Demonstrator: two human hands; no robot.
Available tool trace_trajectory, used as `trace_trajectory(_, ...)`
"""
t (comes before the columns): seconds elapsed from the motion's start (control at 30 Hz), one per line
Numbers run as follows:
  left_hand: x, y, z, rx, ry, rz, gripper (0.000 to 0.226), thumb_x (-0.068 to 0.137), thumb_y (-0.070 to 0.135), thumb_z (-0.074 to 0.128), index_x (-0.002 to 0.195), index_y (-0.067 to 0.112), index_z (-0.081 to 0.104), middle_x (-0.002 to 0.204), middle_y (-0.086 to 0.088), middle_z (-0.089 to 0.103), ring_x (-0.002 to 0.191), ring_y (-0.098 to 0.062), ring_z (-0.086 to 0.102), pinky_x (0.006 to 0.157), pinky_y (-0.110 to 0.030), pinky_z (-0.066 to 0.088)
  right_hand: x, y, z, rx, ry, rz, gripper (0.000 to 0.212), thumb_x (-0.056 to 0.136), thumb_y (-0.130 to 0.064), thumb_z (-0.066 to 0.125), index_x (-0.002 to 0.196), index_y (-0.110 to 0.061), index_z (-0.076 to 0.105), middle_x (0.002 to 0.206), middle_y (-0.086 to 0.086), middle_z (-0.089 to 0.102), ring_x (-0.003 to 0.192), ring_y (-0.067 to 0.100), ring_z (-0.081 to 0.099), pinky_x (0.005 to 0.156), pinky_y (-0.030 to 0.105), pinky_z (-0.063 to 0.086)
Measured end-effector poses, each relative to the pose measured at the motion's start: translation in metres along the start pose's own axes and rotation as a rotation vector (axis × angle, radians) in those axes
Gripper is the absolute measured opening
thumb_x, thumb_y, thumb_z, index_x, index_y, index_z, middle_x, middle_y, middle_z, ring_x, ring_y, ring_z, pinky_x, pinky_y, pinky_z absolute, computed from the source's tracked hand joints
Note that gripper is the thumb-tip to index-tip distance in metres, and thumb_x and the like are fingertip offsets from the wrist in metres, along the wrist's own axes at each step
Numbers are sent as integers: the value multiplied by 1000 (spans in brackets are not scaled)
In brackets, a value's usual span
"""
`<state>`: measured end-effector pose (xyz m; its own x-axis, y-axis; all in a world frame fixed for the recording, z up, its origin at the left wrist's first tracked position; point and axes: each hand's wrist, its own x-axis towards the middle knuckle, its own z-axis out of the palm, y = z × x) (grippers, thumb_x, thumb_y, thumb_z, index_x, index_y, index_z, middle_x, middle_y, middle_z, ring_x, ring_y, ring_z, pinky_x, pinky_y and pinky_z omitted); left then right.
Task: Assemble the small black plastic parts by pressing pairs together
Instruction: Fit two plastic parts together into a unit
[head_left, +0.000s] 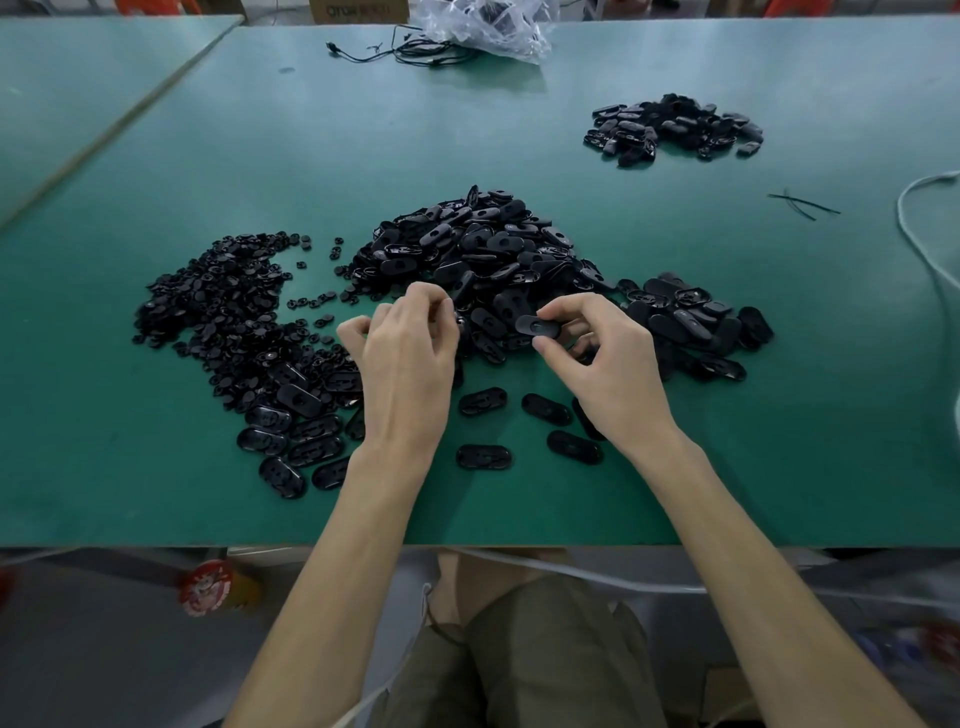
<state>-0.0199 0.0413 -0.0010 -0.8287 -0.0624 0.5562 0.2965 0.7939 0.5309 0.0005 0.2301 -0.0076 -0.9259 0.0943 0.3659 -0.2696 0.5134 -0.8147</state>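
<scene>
A: Where's the oval cover (537, 326)?
B: Pinched in the right hand (597, 358), at the middle pile's (467, 249) near edge. The left hand (408, 358) is curled; I cannot tell what it holds.
A: Risk?
B: Pressed off-centre, the pair may not snap and could drop into the pile.

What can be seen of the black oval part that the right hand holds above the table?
The oval part is a flat, elongated black piece with rounded ends, matte like plastic, with a small round hole near its middle. It lies roughly level, over the near edge of the central pile. The right hand pinches its right end, thumb below and fingers above. Nothing else visibly touches it.
</scene>
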Motion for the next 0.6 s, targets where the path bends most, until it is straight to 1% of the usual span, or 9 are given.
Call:
trace_trajectory(0.1,0,6,3,-96,-5,43,8,106,25,59,105,20,65,83,8,67,77,-14,59,89,-30,27,0,-1,0,2,1,0,22,92,-6,76,107,-21,69,99,-15,67,82,-1,60,74,10,47)
trace_trajectory(0.17,2,11,6,-207,-45,33,3,103,23,63,103,22,65,84,9,69,79,-12,63,96,-24,31,1,-1,0,4,0,-2,22,92,-5,76,106,-21,70,99,-12,68,83,2,61,74,12,48)
trace_trajectory(0.2,3,13,7,-280,-76,5,2,102,21,64,100,22,66,83,9,70,79,-11,65,97,-22,37,1,-1,1,1,1,-5,22,92,-5,76,106,-21,70,99,-12,68,83,3,61,74,13,48)
trace_trajectory(0.23,6,14,8,-361,-108,-33,4,101,19,66,98,22,66,82,9,71,79,-10,67,93,-21,45,1,-1,1,-3,4,-8,23,91,-5,76,107,-21,70,99,-13,68,83,3,61,74,14,49)
trace_trajectory(0.27,10,15,9,-429,-137,-69,5,100,18,67,96,22,67,82,9,72,79,-9,68,84,-18,50,1,-1,1,-3,8,-10,23,91,-5,76,107,-21,70,99,-14,67,83,3,61,74,14,49)
trace_trajectory(0.33,18,15,12,-475,-187,-92,6,99,18,69,95,22,70,81,10,73,79,-7,69,73,-11,50,1,0,1,-1,16,-12,23,91,-5,76,107,-20,70,99,-15,67,83,3,61,74,13,49)
trace_trajectory(0.4,23,14,15,-480,-247,-76,5,99,16,70,98,20,74,83,11,74,80,-5,69,73,-9,48,1,1,1,-4,21,-13,23,91,-5,76,107,-20,69,99,-14,67,83,4,62,74,13,49)
trace_trajectory(0.5,19,10,18,-491,-316,-58,10,99,11,69,104,15,76,93,7,75,85,-5,69,81,-17,53,1,0,1,-4,17,-10,26,91,-4,76,107,-23,68,101,-14,66,84,3,62,73,12,49)
trace_trajectory(0.6,15,5,18,-559,-300,-79,12,99,7,68,105,13,76,97,3,75,82,-9,72,83,-25,57,0,0,1,-12,11,-15,27,91,-4,76,107,-24,68,103,-11,67,85,3,61,74,11,48)
